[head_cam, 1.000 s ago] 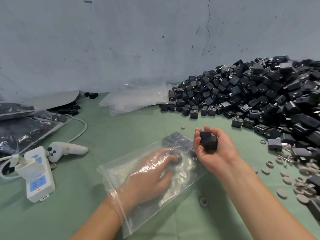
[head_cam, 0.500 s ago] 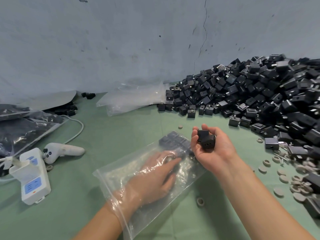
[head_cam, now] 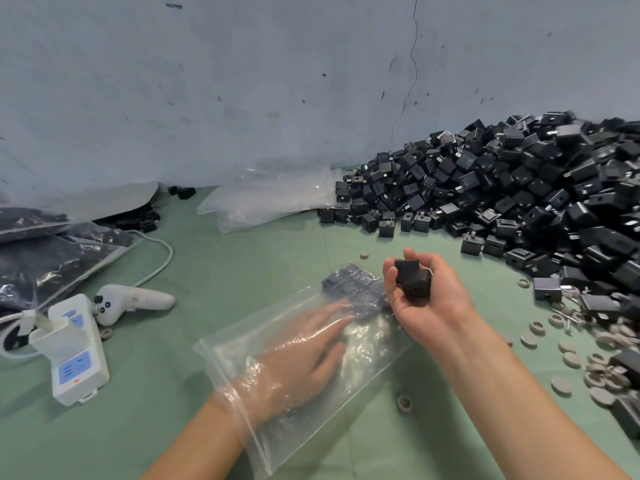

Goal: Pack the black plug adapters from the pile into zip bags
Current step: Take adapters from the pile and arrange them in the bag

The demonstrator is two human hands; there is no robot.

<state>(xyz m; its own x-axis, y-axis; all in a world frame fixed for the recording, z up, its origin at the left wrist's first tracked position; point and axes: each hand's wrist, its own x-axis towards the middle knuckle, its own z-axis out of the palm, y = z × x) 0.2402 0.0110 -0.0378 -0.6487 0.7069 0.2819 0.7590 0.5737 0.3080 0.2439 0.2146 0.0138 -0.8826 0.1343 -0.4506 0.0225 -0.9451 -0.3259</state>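
My left hand (head_cam: 304, 355) lies inside a clear zip bag (head_cam: 374, 355) that rests flat on the green worktop (head_cam: 242, 265). Its fingers (head_cam: 332, 313) are straight and slightly spread, palm down, holding nothing. Just ahead of their tips, at the bag's closed far end, sit the packed adapters (head_cam: 353, 284), a flat row of black blocks. I cannot tell whether the tips touch the row.

My right hand (head_cam: 429, 306) hovers palm up, just to the right of those fingertips and over the bag's far corner. It curls round two black plug adapters (head_cam: 414, 280), one stacked on the other, with the thumb against their left side.

The pile (head_cam: 519, 188) of loose adapters rises beyond and to the right of my right hand, against the wall. Small round discs (head_cam: 568, 348) lie scattered on the worktop, right of my right wrist.

As I judge it, the step in hand is settling the row in the bag so the two held adapters can join it. The bag's mouth sits round my left wrist, so the right hand would need to come back toward that wrist, not to the closed end. The left palm could lift the film to hold the mouth open, then slide each block forward, flat face down, snug beside the row. The film looks slippery, so a hard push could tip the row out of line.
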